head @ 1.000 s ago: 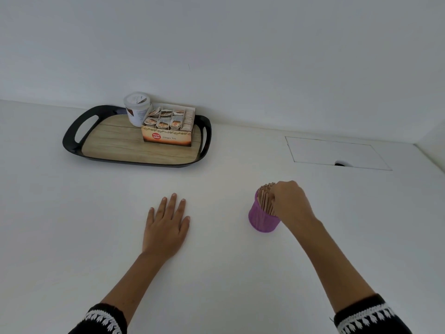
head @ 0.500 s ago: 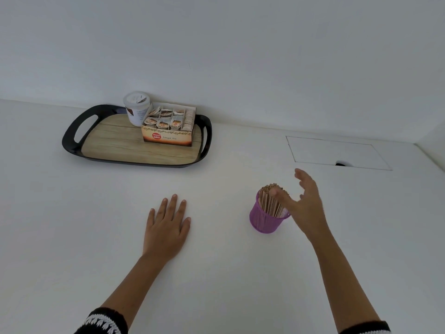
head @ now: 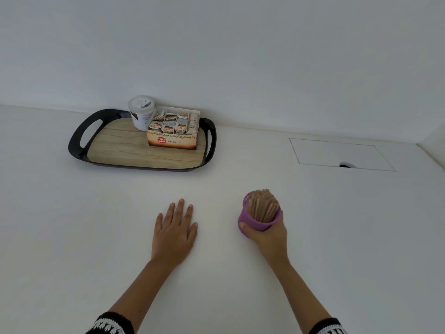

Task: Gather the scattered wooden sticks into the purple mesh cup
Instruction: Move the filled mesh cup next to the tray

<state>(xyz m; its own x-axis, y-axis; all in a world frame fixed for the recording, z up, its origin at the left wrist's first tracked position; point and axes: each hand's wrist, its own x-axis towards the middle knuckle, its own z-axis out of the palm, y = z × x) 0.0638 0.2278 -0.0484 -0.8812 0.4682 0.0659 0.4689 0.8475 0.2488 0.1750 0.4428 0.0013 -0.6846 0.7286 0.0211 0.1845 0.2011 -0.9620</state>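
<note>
Now my left hand (head: 174, 233) lies flat on the worktop (head: 72, 237), fingers straight, holding nothing. To its right, my right hand (head: 268, 233) grips the cup (head: 251, 221), sticks (head: 261, 207) bundled inside, leaning toward me. Tilt it further or squeeze the mesh unevenly and, I judge, the sticks could slide out and scatter.

A single wide-angle camera sat at the person's head and looked forward and down across the white table (head: 240, 297) toward its far edge, where the wall rose. Both forearms entered from the near edge, close below the lens. The far right corner of the table bent inward, probably from lens distortion. No second view shared the scene
</note>
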